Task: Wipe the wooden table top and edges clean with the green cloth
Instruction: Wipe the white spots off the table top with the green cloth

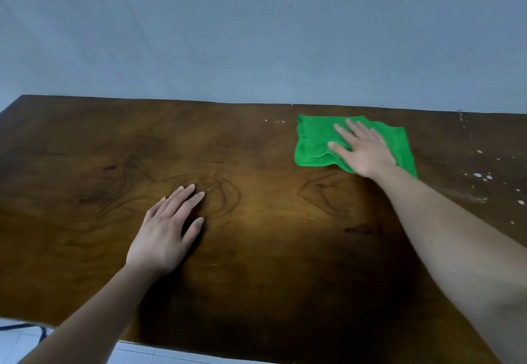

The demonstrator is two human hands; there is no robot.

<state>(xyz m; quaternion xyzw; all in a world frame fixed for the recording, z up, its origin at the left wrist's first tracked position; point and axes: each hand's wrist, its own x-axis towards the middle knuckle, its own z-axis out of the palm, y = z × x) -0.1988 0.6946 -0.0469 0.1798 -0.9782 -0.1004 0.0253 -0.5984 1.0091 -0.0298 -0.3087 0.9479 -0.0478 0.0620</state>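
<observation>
right hand (pixel 366 151): flat, fingers straight, pressing the cloth (pixel 312 144) down so it drags with the palm
left hand (pixel 166 231): flat on bare bench (pixel 85 141), holds nothing, likely bracing
white specks (pixel 484 176): right of the right hand, probably next to wipe

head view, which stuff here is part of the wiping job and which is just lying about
Part of the job: green cloth, under the flat right hand; wooden table; left hand resting flat on it; white specks on its right side.
Just there: dark cable on the floor, lower left; grey wall.
</observation>
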